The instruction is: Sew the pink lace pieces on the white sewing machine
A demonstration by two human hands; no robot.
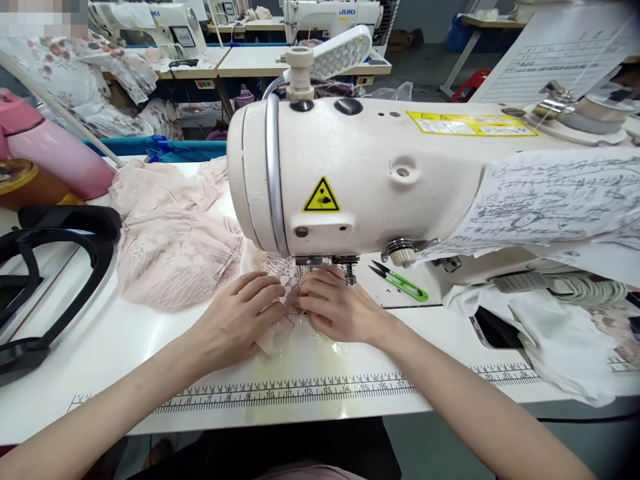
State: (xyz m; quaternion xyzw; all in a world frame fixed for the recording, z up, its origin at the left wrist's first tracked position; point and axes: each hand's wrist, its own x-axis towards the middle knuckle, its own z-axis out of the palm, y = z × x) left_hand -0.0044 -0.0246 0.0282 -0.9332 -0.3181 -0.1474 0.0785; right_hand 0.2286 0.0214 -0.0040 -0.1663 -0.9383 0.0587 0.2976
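A pale pink piece of lace fabric (277, 339) lies under the needle area of a white sewing machine (350, 173). My left hand (245, 319) has its fingers curled over the lace from the left, the thumb out of sight. Close beside it, my right hand (340, 303) pinches the lace near the presser foot, which the fingers partly cover. More of the pink lace cloth (175, 240) spreads in a crumpled heap behind the left hand. Green thread snips (400, 281) rest on the machine bed to the right, touched by neither hand.
A printed ruler strip (285, 393) runs along the table's front edge. At left stand a black ring-shaped object (95, 247) and a pink bottle (65, 150). White cloth (565, 347) partly covers a phone (495, 328) at right. A person in a floral garment (100, 87) sits beyond.
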